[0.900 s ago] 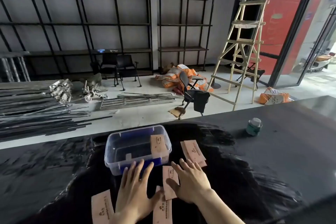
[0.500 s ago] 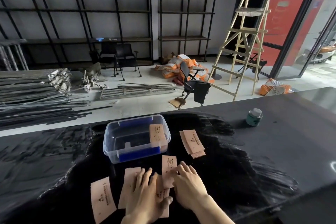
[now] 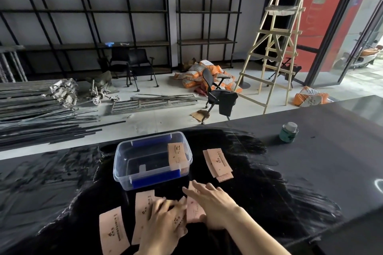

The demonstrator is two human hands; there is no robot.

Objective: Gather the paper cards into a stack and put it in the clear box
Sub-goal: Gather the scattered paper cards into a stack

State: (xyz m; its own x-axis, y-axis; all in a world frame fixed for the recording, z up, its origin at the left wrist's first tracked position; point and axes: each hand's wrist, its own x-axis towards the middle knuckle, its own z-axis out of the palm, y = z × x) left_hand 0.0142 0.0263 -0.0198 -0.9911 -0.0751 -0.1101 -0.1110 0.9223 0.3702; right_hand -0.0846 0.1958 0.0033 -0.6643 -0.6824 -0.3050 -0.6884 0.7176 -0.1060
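Note:
Tan paper cards lie scattered on the black table. My left hand rests flat, fingers spread, on a card and on overlapping ones beside it. My right hand lies flat on another card just to the right. One loose card sits alone at the near left. A small pile of cards lies right of the clear box. The box has blue handles, and one card leans against its right wall.
A small teal jar with a grey lid stands at the far right of the black table. Beyond the table's far edge the floor holds metal rods, chairs, orange sacks and a wooden ladder.
Both hands have slid back from the box toward the near edge, pressing on cards and drawing them closer together. The view has tilted slightly.

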